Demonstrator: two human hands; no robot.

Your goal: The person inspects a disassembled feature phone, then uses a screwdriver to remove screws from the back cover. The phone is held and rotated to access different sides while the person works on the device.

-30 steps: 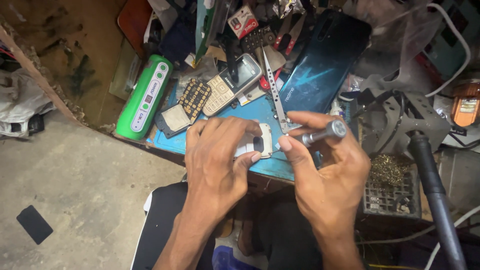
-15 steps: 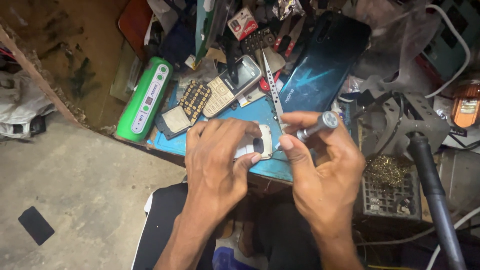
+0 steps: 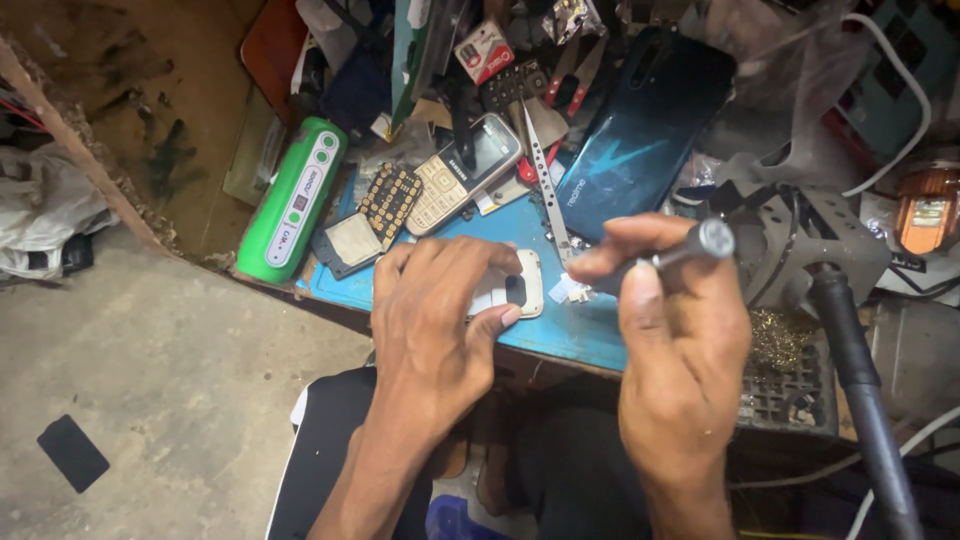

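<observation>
My left hand (image 3: 435,320) lies over a small white phone body (image 3: 515,290) and presses it flat on the blue work mat (image 3: 575,335). Only the phone's right end shows past the fingers. My right hand (image 3: 675,330) grips a slim metal screwdriver (image 3: 690,247) between thumb and fingers, its handle end pointing up to the right. The tip is hidden behind my fingers, close to the phone's right edge and some small white bits (image 3: 572,290) on the mat.
Behind the mat lie a keypad phone (image 3: 465,175), a loose keypad (image 3: 388,200), a small dark screen part (image 3: 345,243), metal tweezers (image 3: 545,190), a dark blue phone back cover (image 3: 640,130) and a green oblong device (image 3: 295,200). A grey stand with a black hose (image 3: 850,340) rises at the right. Concrete floor lies to the left.
My right hand has shifted slightly right and up with the screwdriver, away from the phone's edge. The left hand stays on the white phone body.
</observation>
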